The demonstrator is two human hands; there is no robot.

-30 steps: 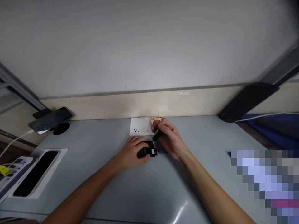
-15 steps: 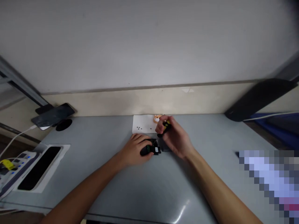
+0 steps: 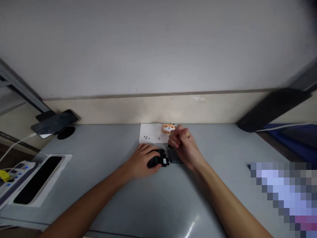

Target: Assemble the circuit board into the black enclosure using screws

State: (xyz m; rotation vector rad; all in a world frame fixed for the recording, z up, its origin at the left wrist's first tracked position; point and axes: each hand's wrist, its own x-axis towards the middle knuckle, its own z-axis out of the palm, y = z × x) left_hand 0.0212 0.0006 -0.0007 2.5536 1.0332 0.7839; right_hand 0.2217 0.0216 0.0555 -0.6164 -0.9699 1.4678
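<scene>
My left hand lies on the desk, fingers curled round a small black device with a green circuit-board area, and holds it down. Over the device's right side, my right hand is wrapped round a screwdriver. Its thin shaft slants down toward the device; whether the tip sits in a screw is too small to tell. Most of the handle is hidden in the fist, with a speck of yellow showing. Partly under my right hand lies a dark grey flat piece.
Behind my hands is a white paper bearing several tiny dark screws and an orange dog-face case. To the left are a phone on a stand, a dark phone and a power strip. A black cylinder stands right.
My right hand has turned over the screwdriver, so its black and yellow handle is now mostly hidden in the fist. More of the dog-face case shows. My left hand keeps its hold.
</scene>
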